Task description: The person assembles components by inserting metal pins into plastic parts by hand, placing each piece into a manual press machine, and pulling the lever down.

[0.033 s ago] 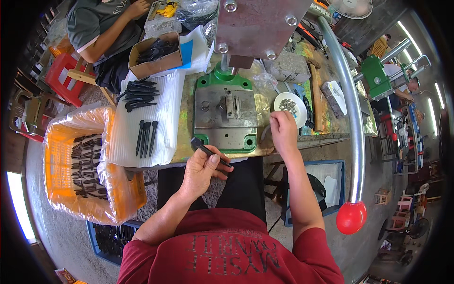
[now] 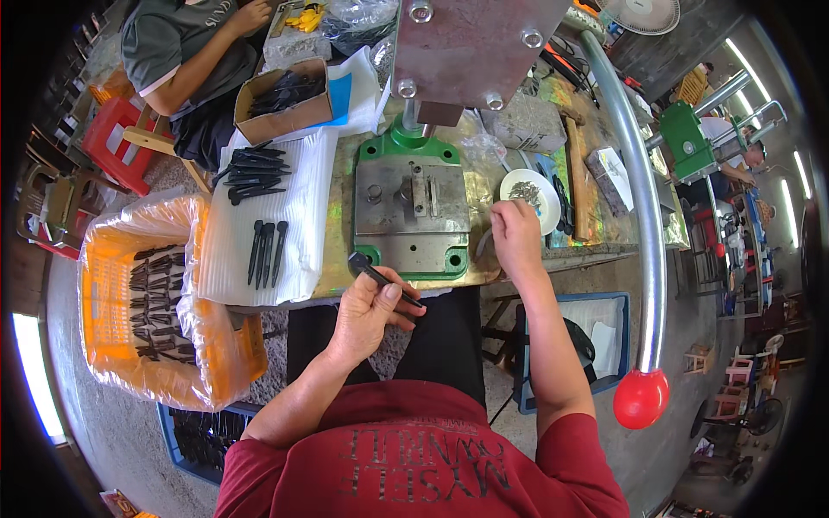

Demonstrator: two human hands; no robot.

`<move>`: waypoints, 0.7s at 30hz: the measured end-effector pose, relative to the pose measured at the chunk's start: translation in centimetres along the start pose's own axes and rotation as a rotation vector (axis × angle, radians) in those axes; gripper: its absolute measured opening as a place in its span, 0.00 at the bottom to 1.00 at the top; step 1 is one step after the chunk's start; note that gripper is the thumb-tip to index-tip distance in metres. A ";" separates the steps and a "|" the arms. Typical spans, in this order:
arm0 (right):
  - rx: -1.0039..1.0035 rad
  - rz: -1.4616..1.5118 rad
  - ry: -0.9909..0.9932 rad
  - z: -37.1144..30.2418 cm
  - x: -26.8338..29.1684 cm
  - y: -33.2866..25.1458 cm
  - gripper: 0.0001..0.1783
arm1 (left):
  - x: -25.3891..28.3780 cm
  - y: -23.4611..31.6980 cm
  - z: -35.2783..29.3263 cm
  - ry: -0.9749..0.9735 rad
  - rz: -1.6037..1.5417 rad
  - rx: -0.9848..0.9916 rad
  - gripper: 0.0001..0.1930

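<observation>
My left hand [image 2: 367, 315] is closed around a slim black stick-like piece with a wider head [image 2: 361, 263], held tilted in front of the press base. Beside the white dish [image 2: 547, 217] of small metal pins [image 2: 523, 189], my right hand [image 2: 516, 235] is closed, fingertips together at the dish's near left edge. Anything in its pinch is hidden. Between the hands and farther off stands the green press base [image 2: 449, 261] with a steel fixture [image 2: 420, 194] on its plate. Similar black pieces [image 2: 267, 250] lie on a white foam sheet [image 2: 302, 220] to the left.
A long steel lever [image 2: 635, 173] with a red ball knob [image 2: 642, 398] hangs at my right. An orange plastic-lined crate [image 2: 95, 319] with black pieces stands at left. Behind the foam sheet are a cardboard box [image 2: 298, 121] and a seated person [image 2: 186, 60].
My right hand has shifted very slightly left beside the dish. The left hand keeps its hold on the black piece, almost unmoved.
</observation>
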State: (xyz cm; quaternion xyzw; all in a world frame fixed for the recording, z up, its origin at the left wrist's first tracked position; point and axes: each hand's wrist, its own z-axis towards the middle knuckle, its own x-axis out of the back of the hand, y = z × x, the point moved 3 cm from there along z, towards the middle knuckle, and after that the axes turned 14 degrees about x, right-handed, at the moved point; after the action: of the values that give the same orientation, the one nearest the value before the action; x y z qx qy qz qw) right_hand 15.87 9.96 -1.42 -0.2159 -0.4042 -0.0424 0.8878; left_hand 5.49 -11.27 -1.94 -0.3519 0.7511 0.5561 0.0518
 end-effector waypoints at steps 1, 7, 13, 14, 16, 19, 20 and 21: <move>0.172 -0.215 -0.100 0.3 -0.6 0.1 0.05 | 0.1 -0.2 0.0 0.000 0.004 0.009 0.08; 0.203 -0.456 -0.375 1.3 -2.3 0.0 0.08 | 0.5 -0.4 0.4 0.005 0.038 0.034 0.08; 0.217 -0.463 -0.501 1.7 -2.7 0.2 0.07 | 0.6 -1.1 0.5 -0.006 0.037 0.047 0.07; 0.232 -0.459 -0.520 1.8 -2.6 0.3 0.07 | 0.7 -1.2 0.6 -0.012 0.016 0.041 0.07; 0.191 -0.447 -0.423 1.8 -1.9 0.7 0.06 | 0.9 -1.0 0.4 -0.003 0.019 0.039 0.07; 0.108 -0.397 -0.294 1.9 -0.8 1.2 0.06 | 1.3 -1.1 0.3 0.009 0.026 0.044 0.07; 0.111 -0.384 -0.278 2.0 -0.7 1.1 0.05 | 1.4 -1.1 0.3 0.007 0.031 0.050 0.07; 0.114 -0.370 -0.262 2.0 -0.6 1.1 0.05 | 1.4 -1.2 0.3 0.005 0.030 0.051 0.07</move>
State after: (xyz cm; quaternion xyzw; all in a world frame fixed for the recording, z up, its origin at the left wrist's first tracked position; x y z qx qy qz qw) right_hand 14.38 11.70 -1.08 -0.0912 -0.5502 -0.1531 0.8158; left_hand 5.03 -11.82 -3.65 -0.3407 0.7703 0.5366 0.0507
